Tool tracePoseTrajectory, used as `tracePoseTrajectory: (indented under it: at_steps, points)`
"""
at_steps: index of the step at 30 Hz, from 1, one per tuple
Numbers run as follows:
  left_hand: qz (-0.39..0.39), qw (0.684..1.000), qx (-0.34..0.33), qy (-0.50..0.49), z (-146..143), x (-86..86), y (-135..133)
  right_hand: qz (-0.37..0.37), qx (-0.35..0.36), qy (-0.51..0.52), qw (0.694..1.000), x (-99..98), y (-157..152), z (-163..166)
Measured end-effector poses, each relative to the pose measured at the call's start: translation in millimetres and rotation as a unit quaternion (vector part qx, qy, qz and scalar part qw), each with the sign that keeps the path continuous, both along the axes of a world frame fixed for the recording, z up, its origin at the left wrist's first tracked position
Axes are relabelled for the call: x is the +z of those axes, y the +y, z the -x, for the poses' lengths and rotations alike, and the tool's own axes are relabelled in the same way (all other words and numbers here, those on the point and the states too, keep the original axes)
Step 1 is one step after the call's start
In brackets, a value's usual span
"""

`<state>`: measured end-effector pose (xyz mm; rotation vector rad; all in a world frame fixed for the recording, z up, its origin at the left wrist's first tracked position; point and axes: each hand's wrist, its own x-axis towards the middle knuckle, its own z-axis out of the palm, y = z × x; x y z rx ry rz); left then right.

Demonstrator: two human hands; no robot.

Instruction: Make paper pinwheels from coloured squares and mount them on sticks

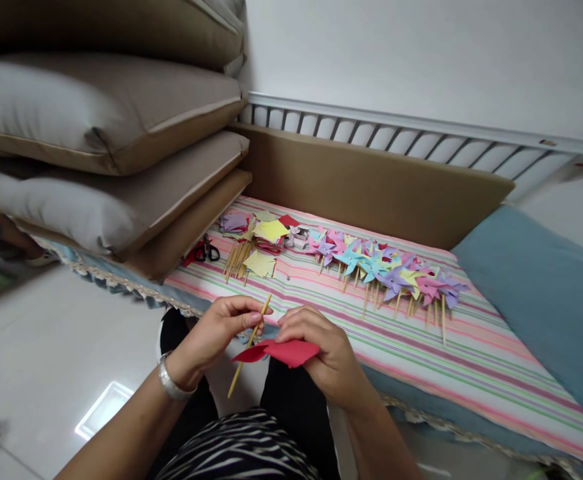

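Observation:
Between thumb and fingers, my left hand (234,320) pinches a thin wooden stick (236,379), which slants down toward my lap. My right hand (316,343) grips a piece of red paper (291,352) that is partly folded over. The paper's left tip meets the stick; whether the two are joined I cannot tell. Both hands are above my knees, just off the edge of the striped cloth (316,303). Past them lie a bundle of wooden sticks (238,260), a yellow paper square (260,264) and stacked coloured paper (271,231).
Several finished paper pinwheels (371,263) lie in a row on the right of the cloth. Black-handled scissors (206,251) rest at the left. Stacked cushions (116,120) rise on the left, and a brown panel (361,180) stands behind. Part of another person's leg (19,237) shows far left.

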<state>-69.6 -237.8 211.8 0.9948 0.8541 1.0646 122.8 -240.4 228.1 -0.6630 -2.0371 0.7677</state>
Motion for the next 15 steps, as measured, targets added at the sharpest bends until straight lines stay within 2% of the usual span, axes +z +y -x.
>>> tracePoseTrajectory:
  at_steps: [9,15]
  points:
    - [-0.045,0.998,-0.031,0.027,-4.8,0.7,-0.2,-0.038,-0.032,0.016,0.999,5.8,-0.9,1.3]
    - [-0.079,0.995,-0.045,0.034,-6.9,-0.1,1.4,-0.05,-0.077,0.049,0.995,-1.8,-0.9,3.4]
